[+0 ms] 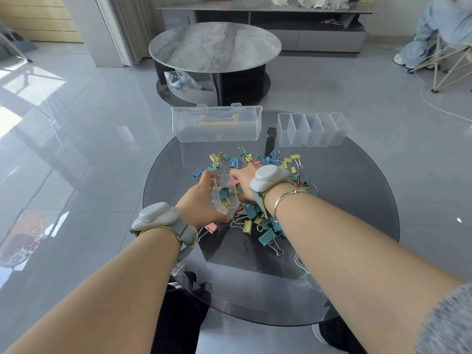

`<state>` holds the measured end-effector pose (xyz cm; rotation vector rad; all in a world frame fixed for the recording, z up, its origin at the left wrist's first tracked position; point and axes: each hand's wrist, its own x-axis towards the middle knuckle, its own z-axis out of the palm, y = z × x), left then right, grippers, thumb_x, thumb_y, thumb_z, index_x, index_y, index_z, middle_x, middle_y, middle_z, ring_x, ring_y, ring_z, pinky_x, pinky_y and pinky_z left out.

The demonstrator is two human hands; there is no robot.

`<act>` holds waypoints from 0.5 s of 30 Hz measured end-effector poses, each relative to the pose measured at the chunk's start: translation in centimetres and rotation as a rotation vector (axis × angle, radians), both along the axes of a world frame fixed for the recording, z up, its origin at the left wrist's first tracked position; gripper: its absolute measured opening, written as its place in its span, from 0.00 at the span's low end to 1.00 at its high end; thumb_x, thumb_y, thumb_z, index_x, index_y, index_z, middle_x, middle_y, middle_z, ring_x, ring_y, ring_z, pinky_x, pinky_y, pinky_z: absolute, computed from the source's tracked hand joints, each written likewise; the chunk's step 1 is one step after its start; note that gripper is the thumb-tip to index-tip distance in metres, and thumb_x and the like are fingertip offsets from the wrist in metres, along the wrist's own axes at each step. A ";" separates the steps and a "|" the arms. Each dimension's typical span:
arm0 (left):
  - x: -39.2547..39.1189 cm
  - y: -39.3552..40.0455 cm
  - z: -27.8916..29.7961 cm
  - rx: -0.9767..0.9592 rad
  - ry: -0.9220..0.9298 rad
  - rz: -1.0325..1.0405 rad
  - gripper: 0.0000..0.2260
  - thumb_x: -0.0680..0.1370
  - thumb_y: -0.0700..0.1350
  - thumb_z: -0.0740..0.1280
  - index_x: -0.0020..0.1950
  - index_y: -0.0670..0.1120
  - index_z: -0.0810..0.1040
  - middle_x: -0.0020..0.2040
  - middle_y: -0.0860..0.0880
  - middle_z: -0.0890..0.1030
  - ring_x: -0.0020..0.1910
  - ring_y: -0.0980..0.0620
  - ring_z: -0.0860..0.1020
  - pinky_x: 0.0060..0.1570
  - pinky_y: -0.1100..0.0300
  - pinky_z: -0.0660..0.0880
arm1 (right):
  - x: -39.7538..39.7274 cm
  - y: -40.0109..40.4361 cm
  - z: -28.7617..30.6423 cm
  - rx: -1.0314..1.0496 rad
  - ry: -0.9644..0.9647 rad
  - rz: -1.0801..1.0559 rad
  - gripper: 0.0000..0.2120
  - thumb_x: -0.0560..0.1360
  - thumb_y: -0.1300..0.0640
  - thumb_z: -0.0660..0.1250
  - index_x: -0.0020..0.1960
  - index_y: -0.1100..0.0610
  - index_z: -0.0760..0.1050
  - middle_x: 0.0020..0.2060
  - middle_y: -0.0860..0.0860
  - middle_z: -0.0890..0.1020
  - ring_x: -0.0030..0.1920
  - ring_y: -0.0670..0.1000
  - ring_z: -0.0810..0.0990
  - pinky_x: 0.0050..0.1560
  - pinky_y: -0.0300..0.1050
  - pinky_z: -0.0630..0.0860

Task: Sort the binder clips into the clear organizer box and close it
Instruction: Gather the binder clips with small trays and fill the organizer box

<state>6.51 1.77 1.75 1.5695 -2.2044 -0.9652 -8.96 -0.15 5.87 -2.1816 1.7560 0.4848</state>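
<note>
Dozens of coloured binder clips (265, 226) lie heaped mid-way across the round glass table (357, 251). My left hand (201, 200) curls around a small clear bin (224, 195), tilted, with several clips inside. My right hand (245, 175) reaches into the pile; I cannot tell how its fingers lie. Farther back stands the clear organizer box (217, 123), lid open, beside a row of empty bins (311, 130).

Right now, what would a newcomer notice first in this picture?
A heap of coloured binder clips at the middle of the round glass table. The left hand holds a small clear bin over it; the right hand reaches among the clips. Behind stands the open organizer box.
</note>
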 end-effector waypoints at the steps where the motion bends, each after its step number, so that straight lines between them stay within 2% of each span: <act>1: 0.0 0.0 0.0 -0.001 -0.003 0.000 0.39 0.63 0.47 0.79 0.66 0.48 0.59 0.61 0.48 0.74 0.55 0.47 0.75 0.48 0.58 0.73 | 0.0 -0.2 -0.1 -0.007 -0.013 -0.002 0.17 0.74 0.63 0.66 0.60 0.58 0.65 0.41 0.58 0.70 0.44 0.58 0.69 0.39 0.45 0.65; 3: -0.1 0.0 0.0 -0.001 -0.007 0.001 0.39 0.63 0.47 0.79 0.66 0.48 0.59 0.60 0.48 0.73 0.55 0.47 0.75 0.47 0.58 0.73 | -0.1 -0.2 -0.4 -0.031 -0.046 -0.028 0.14 0.74 0.64 0.66 0.53 0.57 0.62 0.34 0.54 0.66 0.42 0.56 0.68 0.31 0.42 0.61; 5: -0.1 0.0 0.0 0.002 -0.018 0.005 0.39 0.63 0.46 0.79 0.66 0.48 0.59 0.60 0.47 0.74 0.55 0.46 0.76 0.49 0.54 0.75 | -0.4 -0.2 -0.8 -0.060 -0.077 -0.045 0.13 0.74 0.61 0.66 0.51 0.57 0.62 0.36 0.54 0.69 0.41 0.56 0.68 0.32 0.41 0.62; 8: -0.2 0.1 0.1 0.006 -0.028 0.015 0.39 0.63 0.46 0.79 0.65 0.48 0.59 0.60 0.48 0.73 0.57 0.44 0.75 0.52 0.51 0.75 | -1.1 -0.1 -1.0 -0.123 -0.183 -0.078 0.13 0.73 0.55 0.68 0.52 0.56 0.67 0.44 0.55 0.76 0.42 0.54 0.71 0.39 0.42 0.67; 11: -0.3 0.2 0.0 0.004 -0.027 0.030 0.39 0.63 0.46 0.79 0.65 0.48 0.59 0.59 0.47 0.74 0.55 0.45 0.75 0.51 0.51 0.75 | -1.8 0.0 -0.2 -0.169 -0.269 -0.099 0.18 0.72 0.53 0.71 0.57 0.57 0.71 0.43 0.52 0.77 0.41 0.54 0.72 0.37 0.41 0.65; 13: -0.3 0.3 0.1 0.004 -0.033 0.038 0.39 0.63 0.46 0.79 0.65 0.48 0.59 0.59 0.46 0.74 0.51 0.47 0.74 0.51 0.51 0.74 | -2.2 0.2 0.5 -0.198 -0.313 -0.099 0.19 0.71 0.50 0.72 0.56 0.58 0.72 0.42 0.52 0.78 0.40 0.54 0.72 0.38 0.41 0.64; 15: -0.5 0.3 0.2 0.013 -0.045 0.041 0.39 0.63 0.46 0.79 0.65 0.47 0.58 0.59 0.45 0.74 0.51 0.47 0.74 0.51 0.51 0.75 | -2.5 0.5 1.3 -0.213 -0.336 -0.097 0.20 0.71 0.47 0.72 0.55 0.57 0.72 0.37 0.49 0.76 0.39 0.53 0.72 0.34 0.41 0.63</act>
